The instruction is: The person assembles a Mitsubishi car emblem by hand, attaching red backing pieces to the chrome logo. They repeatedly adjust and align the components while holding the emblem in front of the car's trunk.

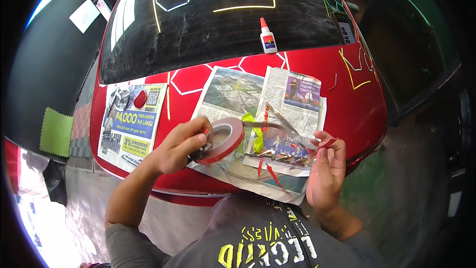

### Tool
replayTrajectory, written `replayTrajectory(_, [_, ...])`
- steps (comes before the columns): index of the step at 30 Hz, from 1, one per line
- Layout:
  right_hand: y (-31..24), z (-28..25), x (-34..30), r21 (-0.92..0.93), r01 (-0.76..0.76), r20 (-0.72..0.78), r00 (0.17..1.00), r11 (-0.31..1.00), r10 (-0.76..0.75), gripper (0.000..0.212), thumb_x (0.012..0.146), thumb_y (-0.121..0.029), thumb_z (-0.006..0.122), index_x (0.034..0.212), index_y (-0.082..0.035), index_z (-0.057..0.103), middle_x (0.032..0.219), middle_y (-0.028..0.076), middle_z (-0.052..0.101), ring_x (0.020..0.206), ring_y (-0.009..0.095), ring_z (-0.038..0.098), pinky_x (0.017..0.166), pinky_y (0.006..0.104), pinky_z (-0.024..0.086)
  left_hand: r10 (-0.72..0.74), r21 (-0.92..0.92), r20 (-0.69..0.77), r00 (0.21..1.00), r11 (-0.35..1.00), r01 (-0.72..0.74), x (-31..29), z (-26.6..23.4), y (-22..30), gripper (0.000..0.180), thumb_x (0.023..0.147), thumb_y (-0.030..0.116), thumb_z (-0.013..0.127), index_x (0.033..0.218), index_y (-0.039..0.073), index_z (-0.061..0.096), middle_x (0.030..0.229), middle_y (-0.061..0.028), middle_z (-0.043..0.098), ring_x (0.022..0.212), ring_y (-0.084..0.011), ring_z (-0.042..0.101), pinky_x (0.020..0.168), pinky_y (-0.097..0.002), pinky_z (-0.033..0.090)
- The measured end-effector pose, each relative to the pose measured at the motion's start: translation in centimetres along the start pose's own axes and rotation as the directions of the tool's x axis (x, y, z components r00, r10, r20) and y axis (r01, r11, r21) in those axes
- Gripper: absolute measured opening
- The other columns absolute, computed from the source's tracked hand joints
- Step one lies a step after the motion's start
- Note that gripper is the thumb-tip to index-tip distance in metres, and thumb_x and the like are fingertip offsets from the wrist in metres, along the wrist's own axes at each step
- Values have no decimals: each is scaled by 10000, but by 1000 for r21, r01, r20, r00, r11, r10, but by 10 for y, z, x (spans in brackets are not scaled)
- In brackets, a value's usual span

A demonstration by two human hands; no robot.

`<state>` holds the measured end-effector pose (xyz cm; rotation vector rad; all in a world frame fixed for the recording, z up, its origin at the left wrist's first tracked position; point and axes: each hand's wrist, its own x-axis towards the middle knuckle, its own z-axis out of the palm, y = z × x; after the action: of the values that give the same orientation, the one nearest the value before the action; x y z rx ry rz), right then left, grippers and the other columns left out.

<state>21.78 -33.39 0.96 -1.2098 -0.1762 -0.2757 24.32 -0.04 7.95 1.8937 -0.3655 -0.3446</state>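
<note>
My left hand (181, 144) grips a roll of red-edged tape (233, 146) with a pale core. Something dark sits under its fingers, too hidden to name. A greyish strip of tape (272, 126) stretches from the roll across to my right hand (327, 171), which pinches its end along with a bit of red film (327, 142). Below the strip, newspaper sheets (223, 92) lie on the red car's trunk lid. On them are a slim silver pointed thing (280, 116), crumpled yellow-green scraps (258, 144) and small red scraps (274, 176).
A white glue bottle (267, 41) with a red cap stands near the rear window (198, 34). Another newspaper (111, 144) at the left bears a round red piece (140, 99). White and yellow tape lines form hexagons (191, 80) on car and glass. A yellow-green cloth (56, 131) hangs far left.
</note>
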Motion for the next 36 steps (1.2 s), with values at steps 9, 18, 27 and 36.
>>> replayTrajectory(9, [26, -23, 99, 4, -107, 105, 989, 994, 106, 137, 1079, -78, 581, 1211, -41, 591, 1224, 67, 637, 1107, 152, 596, 1031, 312, 452, 195, 505, 213, 958, 817, -278, -8, 19, -2, 207, 1032, 250, 537, 1027, 43, 546, 954, -162, 565, 1008, -406, 590, 1214, -600, 276])
replayTrajectory(18, [-6, -6, 80, -140, 102, 358, 933, 985, -46, 119, 1035, -28, 557, 1146, -21, 596, 1280, 143, 616, 1205, 201, 568, 1105, 392, 414, 258, 635, 137, 957, 718, -284, -7, 21, -8, 215, 1040, 248, 544, 1035, 35, 566, 1026, -191, 613, 1059, -403, 586, 1188, -615, 292])
replayTrajectory(27, [-8, 9, 20, 230, -75, 144, 989, 970, 43, 267, 1096, -188, 538, 1341, -81, 533, 1431, 168, 577, 1263, 274, 599, 1063, 445, 465, 402, 714, -196, 894, 684, -151, -26, 77, 9, 188, 996, 196, 596, 1039, 17, 562, 1004, -179, 602, 1010, -361, 603, 930, -483, 444])
replayTrajectory(36, [28, 22, -3, 197, -118, 303, 951, 973, 54, 157, 1072, -177, 567, 1181, -72, 527, 1425, 159, 541, 1311, 242, 521, 1059, 414, 448, 297, 724, -244, 923, 689, -31, -13, 93, -4, 222, 1016, 224, 590, 1085, 15, 567, 944, -183, 625, 967, -368, 637, 942, -517, 406])
